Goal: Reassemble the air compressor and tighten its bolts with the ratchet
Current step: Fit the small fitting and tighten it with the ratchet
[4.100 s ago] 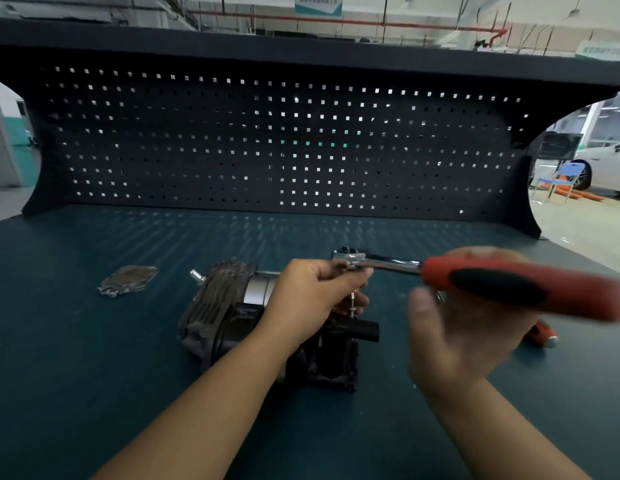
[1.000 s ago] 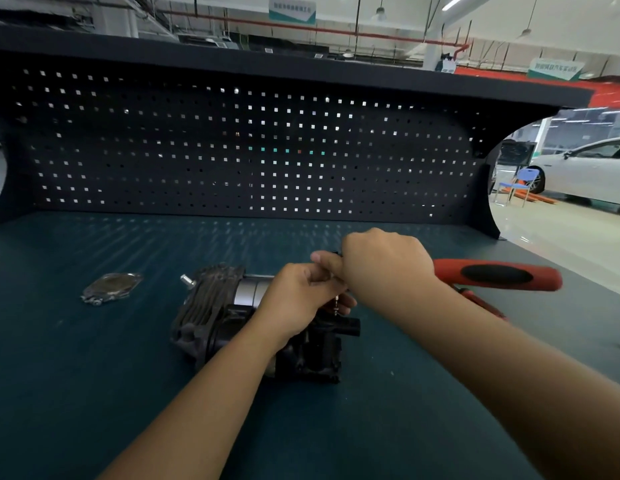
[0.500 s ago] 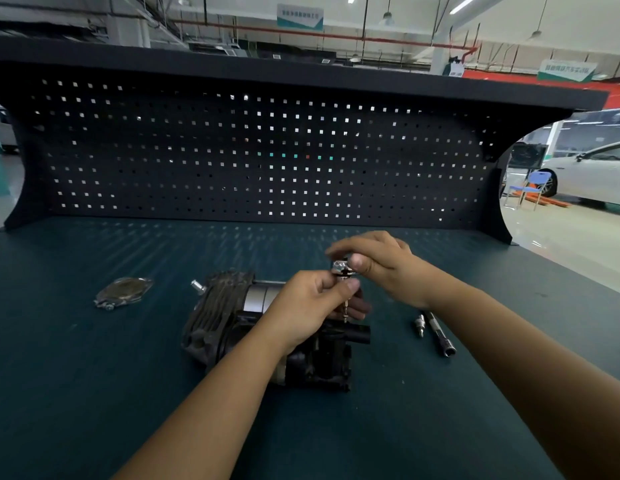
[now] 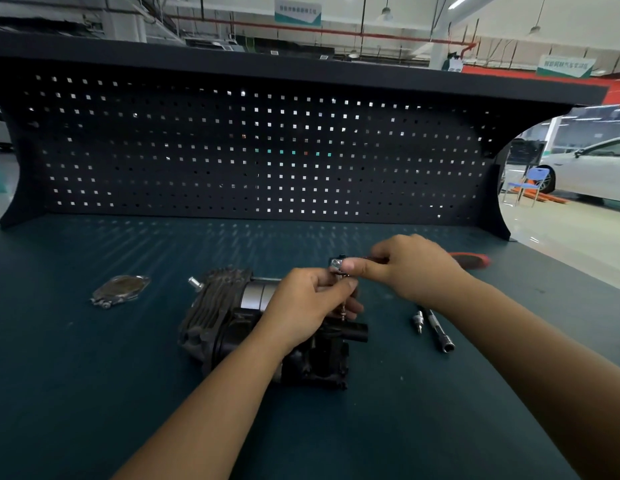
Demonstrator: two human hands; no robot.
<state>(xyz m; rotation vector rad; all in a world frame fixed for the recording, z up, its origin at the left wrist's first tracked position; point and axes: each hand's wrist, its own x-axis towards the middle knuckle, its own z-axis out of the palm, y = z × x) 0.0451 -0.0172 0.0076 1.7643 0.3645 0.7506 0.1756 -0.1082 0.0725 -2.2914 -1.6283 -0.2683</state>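
Compressor: the air compressor [image 4: 232, 327] is lying on its side at the centre of the frame, on the dark green table [image 4: 94, 393]. Its finned end is pointing left and a black stub tube is sticking out to the right.
Ratchet: the ratchet [image 4: 337, 265] is hovering just above the compressor's right end. Its red and black handle [image 4: 471, 260] is running right behind the right hand and is blurred.
Shaft: a thin metal shaft [image 4: 343, 311] is hanging straight down from the ratchet head; I cannot tell whether its tip is touching the compressor.
Left hand: the left hand [image 4: 308, 306] is reaching in from the lower left, its fingers curling together around the shaft.
Right hand: the right hand [image 4: 412, 268] is pinching the ratchet at its head between thumb and forefinger, the other fingers curling in.
Plate: an oval metal plate [image 4: 119, 291] is lying at left of centre, well apart from the compressor.
Loose tools: 2 pieces are lying right of the compressor, a long bar [image 4: 438, 332] and a short bit [image 4: 418, 322] just beside it.
Background: a black pegboard [image 4: 253, 150] is filling the upper frame; a white car [image 4: 592, 168] and a blue chair [image 4: 533, 181] are showing at the right edge.
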